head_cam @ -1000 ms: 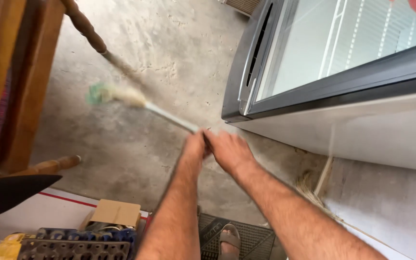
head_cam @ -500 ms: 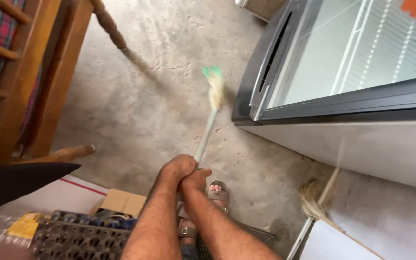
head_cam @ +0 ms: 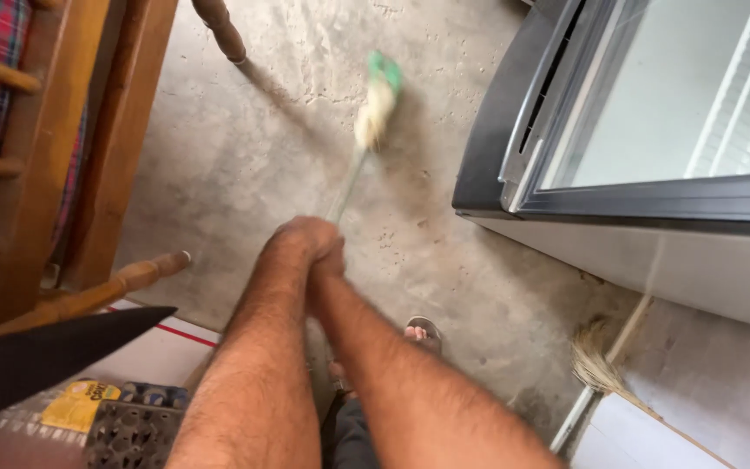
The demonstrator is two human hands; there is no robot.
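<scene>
Mop (head_cam: 373,108) blurred: thin pale handle, cream head with green tip, held out over concrete floor (head_cam: 245,156) between wooden chair (head_cam: 88,148) and glass-door fridge (head_cam: 644,130). Left hand (head_cam: 301,239) and right hand (head_cam: 330,260) both clenched on the handle's near end, touching each other.

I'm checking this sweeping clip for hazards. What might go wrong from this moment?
Both hands, left hand and right hand, share one grip on the broom handle. The blurred broom head swings close to the glass-door cooler, so it may strike the door frame. The wooden chair leg stands nearby and might catch a stroke. The sandalled foot sits just behind the handle and may be clipped.
</scene>
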